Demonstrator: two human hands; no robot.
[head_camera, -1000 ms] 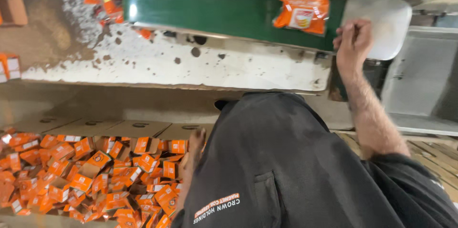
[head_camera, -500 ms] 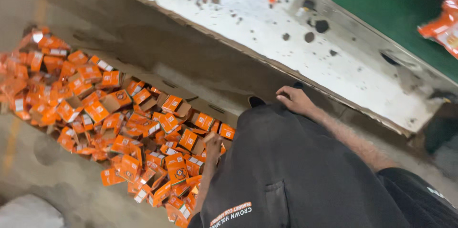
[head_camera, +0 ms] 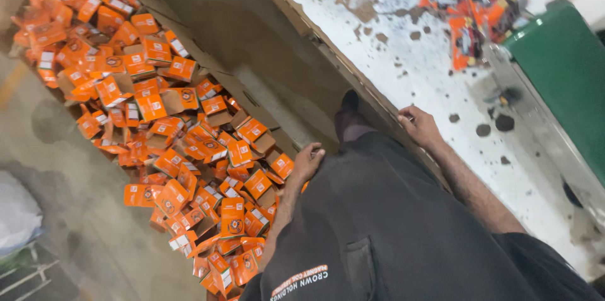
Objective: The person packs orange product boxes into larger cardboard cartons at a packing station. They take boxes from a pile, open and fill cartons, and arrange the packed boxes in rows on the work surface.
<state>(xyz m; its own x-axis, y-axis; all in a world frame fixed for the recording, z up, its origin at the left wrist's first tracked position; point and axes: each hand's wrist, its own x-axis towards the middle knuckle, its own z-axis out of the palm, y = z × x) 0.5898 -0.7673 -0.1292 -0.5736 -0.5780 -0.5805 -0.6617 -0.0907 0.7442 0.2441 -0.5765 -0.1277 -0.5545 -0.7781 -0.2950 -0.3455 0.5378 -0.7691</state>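
Right hand [head_camera: 419, 126] grips table edge [head_camera: 378, 109] — cartons [head_camera: 189, 143] below.

Two hands [head_camera: 309, 161], countless orange cartons [head_camera: 189, 137]

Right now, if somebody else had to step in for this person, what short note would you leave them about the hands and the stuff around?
Left hand: empty, fingers loosely curled, hanging over the heap of small orange cartons on the floor, not touching any.
Right hand: resting on the edge of the stained white table, no grip on anything.
More orange packets lie at the far end of the table, beside the green conveyor.
Done: many cartons already lie in the floor heap.
Left: nothing is in hand; the packets on the table are untouched.
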